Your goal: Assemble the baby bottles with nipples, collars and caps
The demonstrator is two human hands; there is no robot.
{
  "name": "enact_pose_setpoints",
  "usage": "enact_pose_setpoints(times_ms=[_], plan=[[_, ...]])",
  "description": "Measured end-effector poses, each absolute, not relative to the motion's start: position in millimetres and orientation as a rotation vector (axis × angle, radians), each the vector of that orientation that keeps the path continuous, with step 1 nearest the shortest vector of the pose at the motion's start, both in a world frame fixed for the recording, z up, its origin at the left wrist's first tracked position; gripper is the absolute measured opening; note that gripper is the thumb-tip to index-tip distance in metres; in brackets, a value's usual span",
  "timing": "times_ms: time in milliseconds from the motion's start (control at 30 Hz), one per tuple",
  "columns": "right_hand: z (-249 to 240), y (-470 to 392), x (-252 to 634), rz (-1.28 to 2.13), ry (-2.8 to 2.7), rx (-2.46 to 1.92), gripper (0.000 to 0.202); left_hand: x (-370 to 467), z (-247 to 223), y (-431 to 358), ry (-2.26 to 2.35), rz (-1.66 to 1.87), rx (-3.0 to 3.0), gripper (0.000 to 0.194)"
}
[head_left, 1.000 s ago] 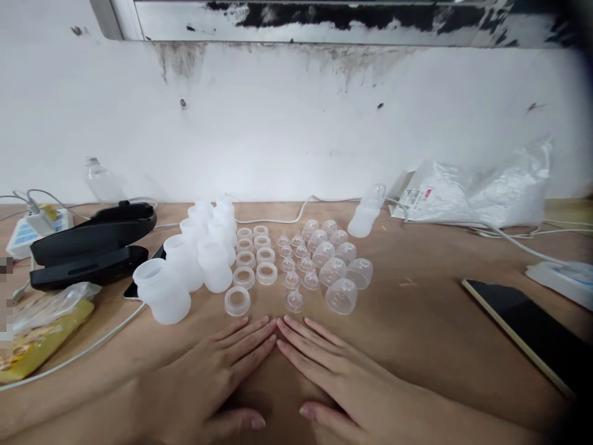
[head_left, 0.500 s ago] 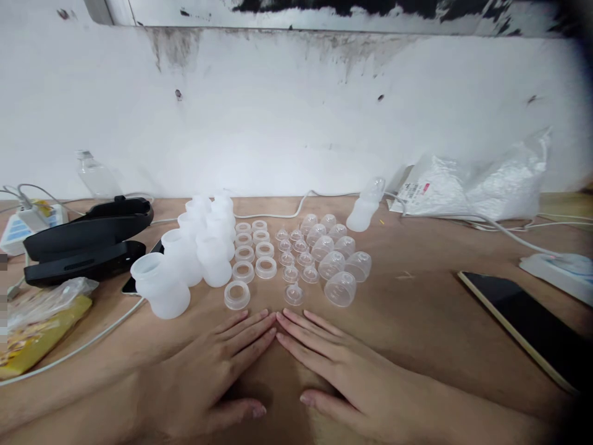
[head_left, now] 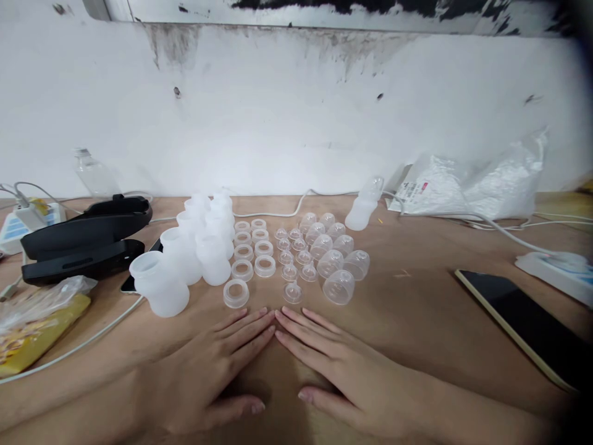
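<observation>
My left hand (head_left: 222, 364) lies flat on the brown table (head_left: 412, 321), fingers stretched out, holding nothing. Mirroring it, my right hand (head_left: 343, 364) also rests flat, and the fingertips of both hands meet or nearly meet. Beyond the left fingers stand two rows of frosted white baby bottles (head_left: 162, 287). Several translucent screw rings (head_left: 236, 293) lie beside them. Clear bottle nipples (head_left: 292, 292) are lined up in the middle, closest to the fingertips. To their right are rows of clear dome caps (head_left: 339, 288). One assembled baby bottle (head_left: 364, 207) leans near the wall.
At left are a black case (head_left: 88, 238), a yellow snack bag (head_left: 44, 327), a clear plastic bottle (head_left: 95, 176) and a power strip (head_left: 32, 222). A phone (head_left: 514, 321), another power strip (head_left: 560, 269) and a stuffed clear plastic bag (head_left: 463, 185) lie right. A white cable (head_left: 273, 215) runs along the wall.
The view has shifted very slightly. Both hands and all the bottle parts stay where they were.
</observation>
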State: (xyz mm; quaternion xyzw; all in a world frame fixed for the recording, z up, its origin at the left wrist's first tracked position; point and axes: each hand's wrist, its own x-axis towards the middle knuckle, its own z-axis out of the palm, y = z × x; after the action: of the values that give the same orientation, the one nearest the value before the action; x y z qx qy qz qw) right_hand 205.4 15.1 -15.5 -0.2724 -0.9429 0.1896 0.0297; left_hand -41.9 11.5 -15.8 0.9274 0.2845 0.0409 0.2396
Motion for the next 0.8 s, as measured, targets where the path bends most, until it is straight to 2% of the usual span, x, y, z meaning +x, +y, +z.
enact_pose_setpoints(times_ms=[167,300,400,533,600,700,800], plan=[[-18.0,13.7,206.0,0.51,-2.869,-0.879,0.06,-43.5,-20.4,9.8,0.793,0.254,2.612,0.069],[-25.4,15.7,200.3,0.326,-2.52,-1.151,0.051,-43.3,-24.8,13.3,1.121,0.56,2.771,0.046],[-30.3,21.5,191.7,0.256,-2.35,-1.359,0.056,-41.7,-27.9,18.2,1.351,0.663,2.802,0.035],[-31.7,31.7,180.8,0.206,-2.29,-1.524,0.062,-37.7,-28.0,20.7,1.266,0.724,2.889,0.026],[-31.0,35.9,177.6,0.2,-2.287,-1.555,0.056,-34.5,-26.0,21.3,1.089,0.755,2.977,0.024],[-30.8,39.8,175.8,0.158,-2.355,-1.541,0.034,-27.9,-23.1,24.3,0.88,0.748,3.076,0.024],[-33.0,41.1,176.3,0.09,-2.385,-1.488,0.026,-21.4,-22.2,27.9,0.936,0.752,3.052,0.027]])
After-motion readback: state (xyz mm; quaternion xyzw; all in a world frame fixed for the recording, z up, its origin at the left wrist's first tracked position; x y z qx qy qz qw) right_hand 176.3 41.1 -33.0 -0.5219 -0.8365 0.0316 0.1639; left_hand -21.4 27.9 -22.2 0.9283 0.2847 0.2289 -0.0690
